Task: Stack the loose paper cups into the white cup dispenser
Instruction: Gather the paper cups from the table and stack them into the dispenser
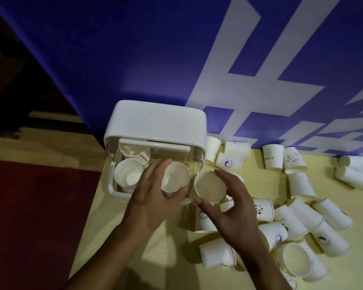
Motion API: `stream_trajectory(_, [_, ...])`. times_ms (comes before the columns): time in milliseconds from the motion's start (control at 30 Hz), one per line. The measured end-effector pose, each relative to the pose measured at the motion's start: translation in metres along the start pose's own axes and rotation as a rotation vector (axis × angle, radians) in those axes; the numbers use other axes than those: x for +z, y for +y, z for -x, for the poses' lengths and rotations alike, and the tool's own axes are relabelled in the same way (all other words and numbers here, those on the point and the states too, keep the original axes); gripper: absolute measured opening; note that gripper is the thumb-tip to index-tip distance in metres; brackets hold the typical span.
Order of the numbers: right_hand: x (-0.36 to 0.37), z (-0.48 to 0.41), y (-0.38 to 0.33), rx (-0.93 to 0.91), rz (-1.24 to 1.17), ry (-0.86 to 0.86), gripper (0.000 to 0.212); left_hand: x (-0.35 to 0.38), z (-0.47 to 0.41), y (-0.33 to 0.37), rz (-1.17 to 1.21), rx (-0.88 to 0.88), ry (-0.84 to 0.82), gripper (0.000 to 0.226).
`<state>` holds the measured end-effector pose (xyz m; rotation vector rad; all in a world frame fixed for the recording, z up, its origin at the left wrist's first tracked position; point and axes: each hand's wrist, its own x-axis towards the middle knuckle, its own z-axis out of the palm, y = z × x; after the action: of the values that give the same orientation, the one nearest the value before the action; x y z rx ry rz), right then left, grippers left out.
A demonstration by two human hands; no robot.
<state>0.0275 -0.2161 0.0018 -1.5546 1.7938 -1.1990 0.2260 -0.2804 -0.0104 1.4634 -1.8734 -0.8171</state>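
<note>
The left hand [153, 197] grips one paper cup [174, 178] by its rim over the white cup dispenser [155, 120] at the counter's [176, 258] left edge. The right hand [235, 206] pinches a second cup [210, 187] just beside it. Both cups are upright, mouths up. Two stacks [129, 174] stand inside, and roughly twenty loose cups [301, 185] lie scattered rightward.

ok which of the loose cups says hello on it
The cup standing by the blue wall, right of the white dispenser: it alone reads HELLO. Cups near it show a round blue badge, a line drawing or a panda.
</note>
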Motion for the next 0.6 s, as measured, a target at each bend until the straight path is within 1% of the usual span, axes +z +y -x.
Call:
stream_trajectory(100, [-0.001, 0.002, 0.001, 0.007, -0.014, 0.014, 0.065, 0.0, -0.002, 0.0, 0.018, 0.005, 0.016, 0.073])
stream_trajectory(300, [0.0, 0.005, 0.004, 0.028, -0.011, 0.015, 0.064, 0.013, -0.008, -0.011, -0.035, 0.001, -0.071, 0.069])
stream_trajectory(433, [0.002, 0.007, 0.006, 0.007, 0.003, 0.018, 0.066, 0.027, -0.012, -0.029, -0.163, -0.033, -0.159, 0.074])
stream_trajectory(500, [0.002, 0.008, 0.006, 0.002, 0.005, 0.014, 0.066, 0.032, -0.011, -0.035, -0.172, -0.041, -0.201, 0.077])
stream_trajectory(600, [0.002, 0.009, 0.004, -0.007, 0.012, 0.006, 0.066, 0.036, -0.012, -0.039, -0.156, -0.044, -0.212, 0.081])
